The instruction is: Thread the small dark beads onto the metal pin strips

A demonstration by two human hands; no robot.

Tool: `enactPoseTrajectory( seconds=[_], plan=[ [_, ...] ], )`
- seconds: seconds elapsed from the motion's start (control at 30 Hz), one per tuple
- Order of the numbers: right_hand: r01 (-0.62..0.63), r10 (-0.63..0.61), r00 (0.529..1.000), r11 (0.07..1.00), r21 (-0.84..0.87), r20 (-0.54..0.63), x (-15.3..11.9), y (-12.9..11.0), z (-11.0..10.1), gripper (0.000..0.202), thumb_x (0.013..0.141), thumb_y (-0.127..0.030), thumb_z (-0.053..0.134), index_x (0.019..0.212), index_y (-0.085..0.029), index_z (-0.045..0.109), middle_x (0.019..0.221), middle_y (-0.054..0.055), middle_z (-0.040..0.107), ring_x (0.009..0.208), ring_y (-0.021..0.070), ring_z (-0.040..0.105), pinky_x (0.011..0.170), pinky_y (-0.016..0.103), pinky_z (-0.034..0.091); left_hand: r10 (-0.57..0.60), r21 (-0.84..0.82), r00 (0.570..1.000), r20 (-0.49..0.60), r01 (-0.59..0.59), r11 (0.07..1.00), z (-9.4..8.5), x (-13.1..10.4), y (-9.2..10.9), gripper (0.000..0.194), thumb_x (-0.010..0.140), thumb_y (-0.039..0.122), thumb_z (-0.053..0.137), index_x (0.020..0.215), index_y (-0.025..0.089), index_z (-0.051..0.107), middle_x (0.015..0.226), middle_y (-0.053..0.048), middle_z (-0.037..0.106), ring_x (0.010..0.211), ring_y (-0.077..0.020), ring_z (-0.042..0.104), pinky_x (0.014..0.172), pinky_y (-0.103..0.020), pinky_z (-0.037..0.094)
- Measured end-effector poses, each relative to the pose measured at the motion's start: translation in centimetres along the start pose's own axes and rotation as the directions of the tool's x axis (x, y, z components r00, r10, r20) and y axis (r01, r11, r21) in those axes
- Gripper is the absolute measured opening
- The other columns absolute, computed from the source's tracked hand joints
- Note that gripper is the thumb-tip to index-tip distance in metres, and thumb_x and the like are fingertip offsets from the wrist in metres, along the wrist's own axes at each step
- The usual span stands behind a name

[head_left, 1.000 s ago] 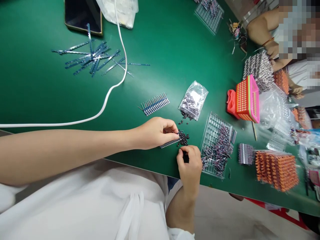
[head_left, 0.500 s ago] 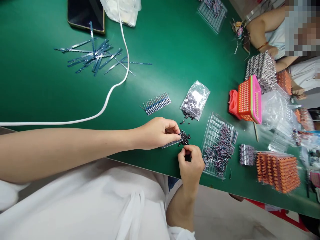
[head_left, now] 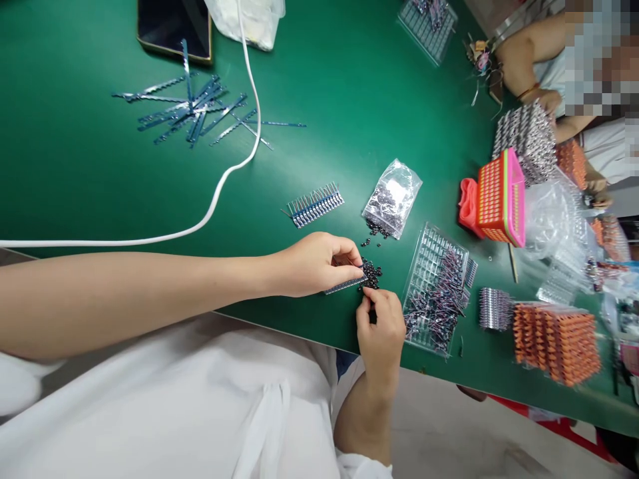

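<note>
My left hand (head_left: 317,265) reaches in from the left, thumb and index finger pinched at a small part too hidden to name, over a dark strip (head_left: 344,285) with a row of pieces. Touching the strip's right end is a loose pile of small dark beads (head_left: 372,273). Just below that pile is my right hand (head_left: 382,326), its thumb and index fingertips close together at the beads' lower edge; whatever is between them is too small to make out. A clear bag of beads (head_left: 392,199) lies above, some beads spilled at its mouth.
A finished-looking strip with wire leads (head_left: 317,205) lies above my left hand. Right of my right hand is a clear tray (head_left: 417,266) of leaded parts. Farther right are baskets (head_left: 492,203) and orange stacks (head_left: 554,342). A white cable (head_left: 219,193) crosses the green table (head_left: 324,60). Another person's arms show top right.
My right hand's fingertips have moved slightly up toward the bead pile. My left hand keeps its pinch over the strip. The whole view has shifted slightly.
</note>
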State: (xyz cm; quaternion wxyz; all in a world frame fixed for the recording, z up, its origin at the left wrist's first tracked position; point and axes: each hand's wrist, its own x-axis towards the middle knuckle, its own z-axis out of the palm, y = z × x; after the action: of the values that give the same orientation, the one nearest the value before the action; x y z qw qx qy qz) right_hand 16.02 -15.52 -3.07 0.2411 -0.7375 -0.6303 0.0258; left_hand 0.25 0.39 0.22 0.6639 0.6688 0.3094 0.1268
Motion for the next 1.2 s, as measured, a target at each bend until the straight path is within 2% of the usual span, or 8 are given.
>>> enactPoseTrajectory(
  seconds=[0.3, 0.6, 1.03, 1.2],
  plan=[
    [0.061, -0.062, 0.998, 0.997, -0.040, -0.020, -0.1, 0.2, 0.2, 0.022, 0.092, -0.008, 0.051, 0.106, -0.019, 0.064, 0.092, 0.007, 0.064, 0.089, 0.0180, 0.060, 0.079, 0.035, 0.054, 0.015, 0.010, 1.000, 0.004, -0.015, 1.000, 0.0, 0.0, 0.0, 0.019, 0.084, 0.034, 0.064, 0.083, 0.016, 0.067, 0.075, -0.001, 0.071, 0.066, -0.0131, 0.059, 0.061, -0.024, 0.044],
    [0.010, -0.012, 0.997, 0.999, -0.033, -0.076, 0.2, 0.0, 0.7, 0.020, 0.089, -0.009, 0.051, 0.100, -0.020, 0.063, 0.097, 0.008, 0.060, 0.095, 0.0194, 0.059, 0.081, 0.037, 0.053, 0.008, 0.006, 1.000, 0.018, -0.008, 1.000, 0.0, -0.1, 0.0, 0.020, 0.084, 0.036, 0.063, 0.084, 0.016, 0.067, 0.077, -0.002, 0.073, 0.068, -0.0145, 0.061, 0.062, -0.025, 0.045],
    [0.037, -0.037, 0.999, 0.999, -0.004, 0.019, 1.3, -0.5, 0.8, 0.020, 0.087, -0.005, 0.046, 0.092, -0.022, 0.056, 0.091, 0.005, 0.058, 0.091, 0.0193, 0.055, 0.081, 0.035, 0.049, 0.017, 0.024, 1.000, 0.021, -0.018, 1.000, 0.1, -0.1, 0.2, 0.019, 0.084, 0.033, 0.062, 0.086, 0.015, 0.067, 0.079, -0.003, 0.073, 0.070, -0.0148, 0.061, 0.063, -0.025, 0.045],
    [0.040, -0.040, 0.999, 0.999, -0.004, 0.018, 1.5, -0.6, 0.9, 0.019, 0.087, -0.006, 0.046, 0.091, -0.022, 0.056, 0.090, 0.005, 0.057, 0.090, 0.0194, 0.056, 0.080, 0.035, 0.049, 0.025, 0.022, 0.999, 0.021, -0.025, 0.999, 0.1, 0.0, 0.2, 0.018, 0.084, 0.033, 0.061, 0.084, 0.015, 0.067, 0.078, -0.003, 0.073, 0.070, -0.0145, 0.061, 0.063, -0.025, 0.045]
  ],
)
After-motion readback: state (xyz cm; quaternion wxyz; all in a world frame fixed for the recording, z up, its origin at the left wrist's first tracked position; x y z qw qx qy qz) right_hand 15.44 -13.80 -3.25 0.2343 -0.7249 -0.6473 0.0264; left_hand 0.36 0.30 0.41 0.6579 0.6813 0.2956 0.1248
